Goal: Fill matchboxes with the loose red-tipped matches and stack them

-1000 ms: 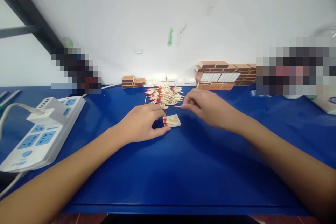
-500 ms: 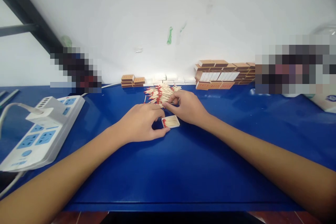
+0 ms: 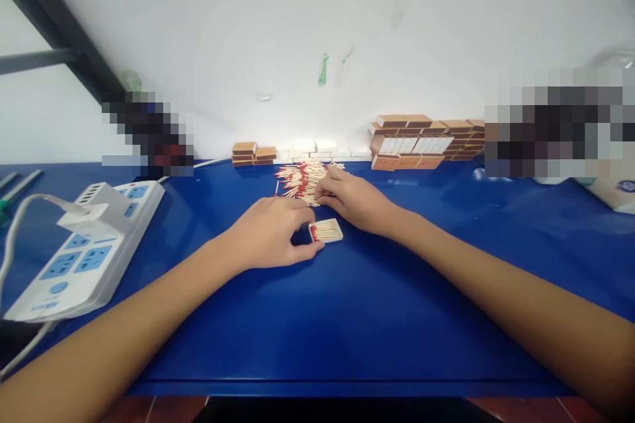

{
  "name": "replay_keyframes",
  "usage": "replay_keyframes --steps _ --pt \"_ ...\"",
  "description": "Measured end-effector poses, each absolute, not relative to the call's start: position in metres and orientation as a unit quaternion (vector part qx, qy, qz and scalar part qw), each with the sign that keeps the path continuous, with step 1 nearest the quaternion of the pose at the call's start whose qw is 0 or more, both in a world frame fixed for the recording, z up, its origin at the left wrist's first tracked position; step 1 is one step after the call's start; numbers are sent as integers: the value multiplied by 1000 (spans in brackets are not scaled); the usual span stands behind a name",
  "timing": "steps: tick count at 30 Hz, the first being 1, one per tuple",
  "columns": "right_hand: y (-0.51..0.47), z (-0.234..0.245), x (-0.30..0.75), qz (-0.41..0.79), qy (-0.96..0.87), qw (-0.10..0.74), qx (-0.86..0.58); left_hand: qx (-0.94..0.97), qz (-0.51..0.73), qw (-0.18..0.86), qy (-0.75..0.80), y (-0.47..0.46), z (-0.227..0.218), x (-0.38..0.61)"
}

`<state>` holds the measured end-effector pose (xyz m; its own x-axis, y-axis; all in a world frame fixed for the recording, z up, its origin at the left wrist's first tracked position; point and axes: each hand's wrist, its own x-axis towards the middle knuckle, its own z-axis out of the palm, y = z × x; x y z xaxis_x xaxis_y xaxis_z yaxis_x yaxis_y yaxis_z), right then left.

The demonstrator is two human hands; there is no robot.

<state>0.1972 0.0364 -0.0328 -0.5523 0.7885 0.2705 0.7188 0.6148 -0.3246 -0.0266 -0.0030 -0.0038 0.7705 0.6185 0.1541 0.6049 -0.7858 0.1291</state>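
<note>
My left hand [image 3: 270,232] rests on the table with thumb and forefinger curved round the left end of a small white matchbox tray [image 3: 338,238]. Red-headed matches [image 3: 326,231] lie side by side in the tray, heads to the left. Behind it is a loose heap of matches [image 3: 297,177], pointing in several directions. At the heap's near right edge my right hand [image 3: 354,198] has its fingers pinched together on matches; how many is hidden by the fingers.
White trays [image 3: 327,149] line the wall behind the heap. Brown matchboxes [image 3: 253,152] are stacked to their left, and a larger stack of matchboxes [image 3: 411,158] stands right. A white power strip [image 3: 106,264] with a plugged-in adapter and cable lies on the blue table [image 3: 317,324] at left.
My right hand's fingers have drawn closer together at the edge of the heap. The left hand stays at the tray. The whole view has shifted slightly.
</note>
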Motion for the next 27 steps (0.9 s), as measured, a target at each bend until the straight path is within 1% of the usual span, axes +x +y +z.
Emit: replay_keyframes --steps 2,7,9,13,16,18,20,23,27 --pt "36 -31 201 88 -874 205 -431 940 94 35 326 -3 -4 -27" --pt "20 -17 208 93 -861 277 -416 937 97 26 335 -3 -4 -28" --pt "8 -10 208 122 -871 266 -395 936 103 25 335 -2 -4 -28" --pt "-6 -7 206 176 -886 205 -377 936 108 30 333 -1 -4 -28" --pt "1 -14 209 157 -877 232 -389 935 106 31 337 0 -4 -28" --pt "12 -21 213 132 -859 263 -420 935 104 31 338 0 -4 -28" --pt "23 -27 214 109 -841 273 -453 935 101 34 338 0 -4 -28" --pt "35 -34 212 86 -833 255 -483 935 99 39 337 -1 -4 -28" --pt "39 -34 207 87 -836 217 -496 934 99 44 339 -1 -3 -28"
